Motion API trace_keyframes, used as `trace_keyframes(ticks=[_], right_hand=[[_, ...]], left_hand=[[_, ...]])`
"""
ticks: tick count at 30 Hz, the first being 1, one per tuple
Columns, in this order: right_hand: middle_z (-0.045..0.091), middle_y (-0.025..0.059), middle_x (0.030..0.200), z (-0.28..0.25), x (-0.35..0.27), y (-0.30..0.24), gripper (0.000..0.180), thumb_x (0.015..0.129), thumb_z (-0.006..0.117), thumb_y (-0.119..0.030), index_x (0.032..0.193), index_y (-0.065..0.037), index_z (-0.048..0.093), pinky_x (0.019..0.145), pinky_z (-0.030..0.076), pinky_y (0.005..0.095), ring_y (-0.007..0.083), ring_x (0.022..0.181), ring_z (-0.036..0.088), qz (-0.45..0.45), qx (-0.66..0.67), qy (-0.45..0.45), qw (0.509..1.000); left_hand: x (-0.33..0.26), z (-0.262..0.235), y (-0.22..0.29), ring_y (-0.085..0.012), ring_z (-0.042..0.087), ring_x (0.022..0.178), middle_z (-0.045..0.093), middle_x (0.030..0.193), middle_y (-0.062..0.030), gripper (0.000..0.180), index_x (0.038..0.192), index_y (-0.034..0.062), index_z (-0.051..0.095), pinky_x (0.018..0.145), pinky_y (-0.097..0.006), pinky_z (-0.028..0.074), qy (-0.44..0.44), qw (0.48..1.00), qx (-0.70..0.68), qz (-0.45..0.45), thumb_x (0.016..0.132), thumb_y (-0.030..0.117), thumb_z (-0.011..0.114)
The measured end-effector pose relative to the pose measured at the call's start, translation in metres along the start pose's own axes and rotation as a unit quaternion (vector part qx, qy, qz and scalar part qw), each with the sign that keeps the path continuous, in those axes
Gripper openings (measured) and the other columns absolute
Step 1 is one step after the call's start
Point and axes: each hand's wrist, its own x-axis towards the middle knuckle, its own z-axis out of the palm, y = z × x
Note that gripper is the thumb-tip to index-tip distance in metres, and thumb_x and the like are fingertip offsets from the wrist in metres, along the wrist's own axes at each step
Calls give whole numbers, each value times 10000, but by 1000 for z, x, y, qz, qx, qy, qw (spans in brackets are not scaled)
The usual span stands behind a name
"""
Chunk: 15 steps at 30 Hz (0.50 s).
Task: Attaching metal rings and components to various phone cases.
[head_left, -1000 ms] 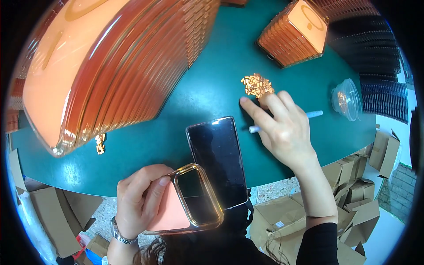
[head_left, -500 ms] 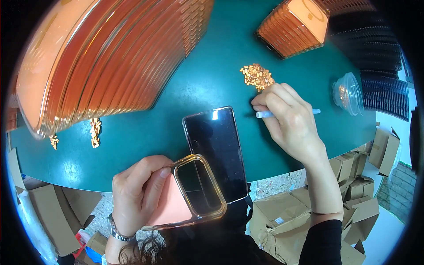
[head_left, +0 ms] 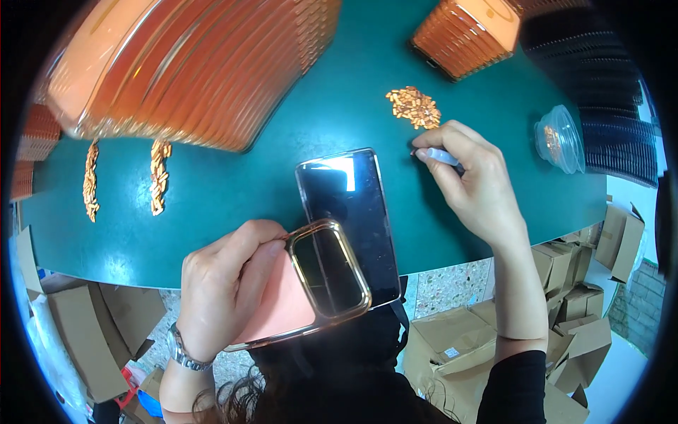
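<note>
My left hand (head_left: 229, 283) is closed on the edge of a phone case (head_left: 282, 302), pinching it between thumb and fingers. The case has a pink back and a gold-rimmed camera opening, and is held tilted. It overlaps the lower part of a black glossy phone (head_left: 360, 212) lying at the table's near edge. My right hand (head_left: 473, 180) is closed round a whitish pen-like tool (head_left: 443, 157). Thumb and forefinger tips press together just below a pile of small gold pieces (head_left: 414, 107); whether a piece is between them is too small to tell.
A large stack of orange-backed clear cases (head_left: 212, 78) fills the left of the green table (head_left: 332, 85). Two strips of gold pieces (head_left: 160, 177) lie before it. A smaller case stack (head_left: 466, 39), a clear tub (head_left: 559, 140) and dark stacked cases (head_left: 621, 145) are on the right. Cardboard boxes (head_left: 452, 336) lie below.
The whole view has shifted, so the table sits higher. The pen-like tool has turned in my right hand and shows less of its length. My left hand keeps its hold on the case.
</note>
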Motion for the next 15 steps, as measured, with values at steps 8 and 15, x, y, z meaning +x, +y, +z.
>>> trace_keyframes(ticks=[8,15], right_hand=[[656,175,918,-8,12,-4,87,921,689,-47,972,15,657,778,524,455,383,869,669,-14,-66,-54,996],[640,111,899,23,8,-80,168,789,768,-17,918,-19,661,684,535,381,303,807,650,-225,50,-72,970]], left_hand=[[6,-1,-1,-350,724,761,738,867,-129,70,1045,81,679,634,-431,560,-21,999,30,31,981,109,689],[3,-7,-2,-380,707,776,738,904,-145,82,1047,76,671,648,-452,557,-54,998,37,8,990,135,668]])
